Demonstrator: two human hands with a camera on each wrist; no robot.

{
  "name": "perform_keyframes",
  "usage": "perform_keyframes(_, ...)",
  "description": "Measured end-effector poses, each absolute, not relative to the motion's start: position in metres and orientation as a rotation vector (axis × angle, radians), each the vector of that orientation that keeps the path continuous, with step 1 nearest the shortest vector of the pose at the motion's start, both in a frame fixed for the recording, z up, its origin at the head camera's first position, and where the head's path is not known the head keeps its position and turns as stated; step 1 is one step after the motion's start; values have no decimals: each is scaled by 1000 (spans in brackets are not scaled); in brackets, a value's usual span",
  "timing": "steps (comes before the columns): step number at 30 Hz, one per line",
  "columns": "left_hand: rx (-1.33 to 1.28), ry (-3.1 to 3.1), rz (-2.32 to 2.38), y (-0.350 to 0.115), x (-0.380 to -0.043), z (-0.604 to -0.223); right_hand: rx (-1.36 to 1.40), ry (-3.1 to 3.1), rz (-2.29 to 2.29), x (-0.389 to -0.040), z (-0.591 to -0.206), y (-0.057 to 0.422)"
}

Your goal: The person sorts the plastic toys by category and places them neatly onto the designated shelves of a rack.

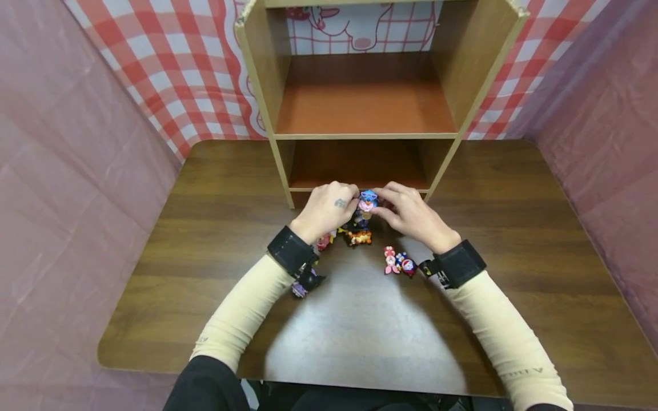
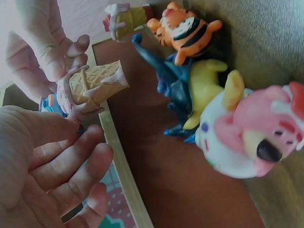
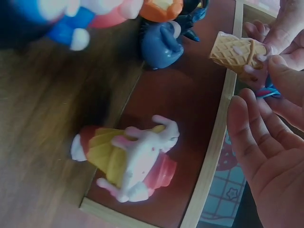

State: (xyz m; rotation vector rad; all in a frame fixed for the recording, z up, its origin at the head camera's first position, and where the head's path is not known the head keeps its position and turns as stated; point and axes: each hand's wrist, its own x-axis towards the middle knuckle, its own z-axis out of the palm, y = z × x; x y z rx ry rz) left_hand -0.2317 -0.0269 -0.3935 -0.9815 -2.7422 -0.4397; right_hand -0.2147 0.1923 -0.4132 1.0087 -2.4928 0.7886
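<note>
Left hand [image 1: 330, 206] and right hand [image 1: 410, 212] both pinch the ice-cream-cone figurine [image 1: 367, 202], probably light, stiff, slightly slick plastic, so I'd grab the chunky waffle cone [image 2: 95, 88].

The cone figurine [image 2: 96, 86] I hold is tan with a waffle lattice, streaked pale pink, with bright blue on its head. I see a tiger figure [image 2: 190, 40] in orange with black stripes, a bear figure [image 2: 242, 128] in pink and white, and a dark blue and yellow figure [image 2: 202, 92]. My sleeves [image 1: 247, 311] are cream, my wrist straps [image 1: 289, 250] black. The surface [image 1: 205, 245] is brown wood grain, the shelf board [image 1: 365, 111] reddish brown, the cloth [image 1: 190, 68] red-and-white checked, the drape [image 1: 67, 200] pink.
</note>
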Motion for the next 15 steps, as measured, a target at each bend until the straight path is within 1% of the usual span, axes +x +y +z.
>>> perform_keyframes(15,-907,-2711,-487,-38,-241,-374,1001,-2484,777,-229,-391,179)
